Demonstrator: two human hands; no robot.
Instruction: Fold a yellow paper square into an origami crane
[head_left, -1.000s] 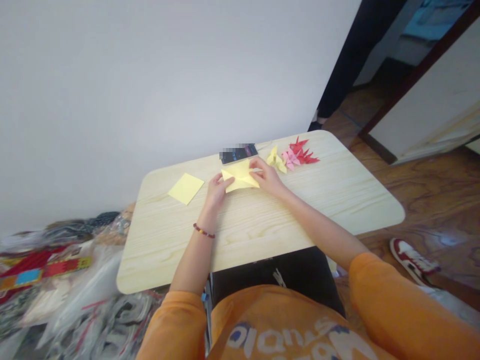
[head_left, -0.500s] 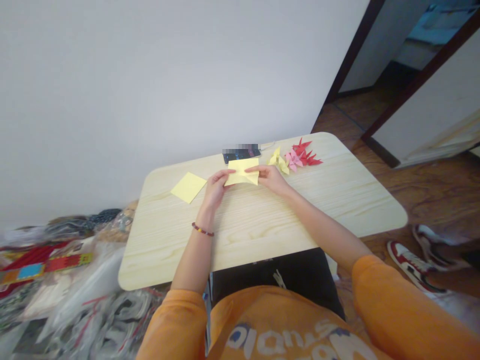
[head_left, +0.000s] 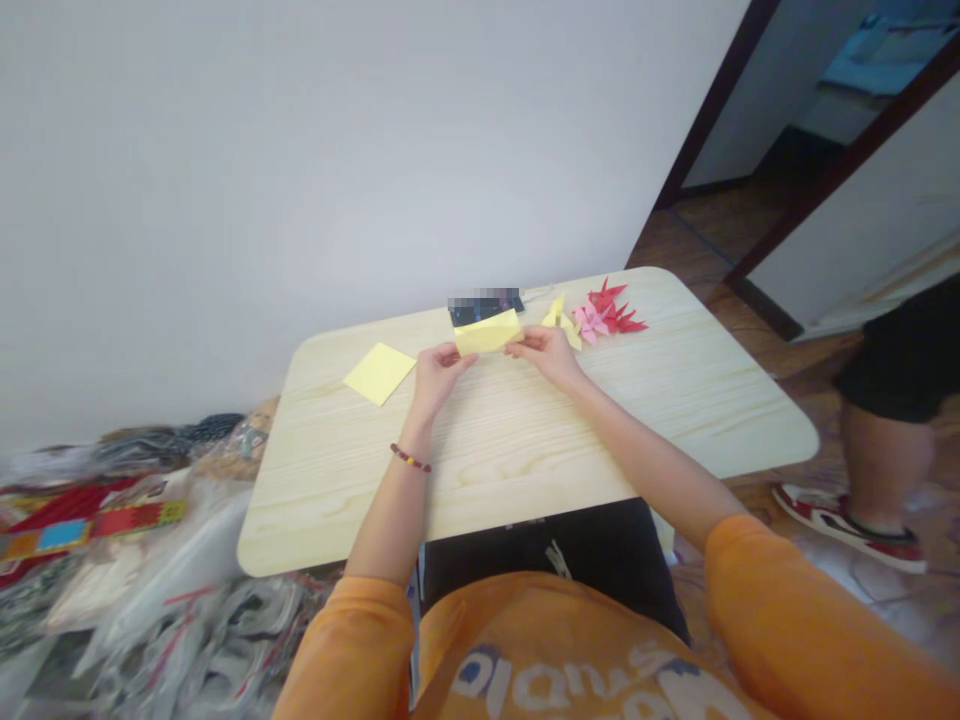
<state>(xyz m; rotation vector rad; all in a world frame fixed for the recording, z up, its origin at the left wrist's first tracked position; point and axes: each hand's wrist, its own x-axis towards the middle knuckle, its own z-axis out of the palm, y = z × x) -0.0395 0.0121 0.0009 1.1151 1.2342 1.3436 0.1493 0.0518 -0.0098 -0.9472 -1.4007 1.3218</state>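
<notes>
Plain pale wall (head_left: 337, 150) at the back, and pushed up near it a light wood-grain table (head_left: 510, 440) with rounded corners. Bagged stuff (head_left: 232, 640) was heaped on the floor past the left edge, and someone else's leg (head_left: 885, 460) showed off the right edge.

Anyway, the yellow sheet (head_left: 489, 334) was up by the middle of the table's far edge, overlapping the front of a phone (head_left: 487, 306) from this angle. Couldn't tell whether it touched the tabletop. The left hand (head_left: 437, 375) pinched its left end and the right hand (head_left: 553, 357) pinched the right end, fingers narrow on both.

Toward the far left corner lay a yellow square (head_left: 380, 373), flat and apart from the hands. Toward the far right corner sat a little bunch: a yellow folded piece (head_left: 561, 322) just beyond the right hand, then a pink one (head_left: 592, 322), then spiky red ones (head_left: 621, 312).

Looked to me like a mid-fold step, with the sheet bent into a narrow strip. I'd say the next move called for matching up the edges before pressing any crease, keeping both ends level.
</notes>
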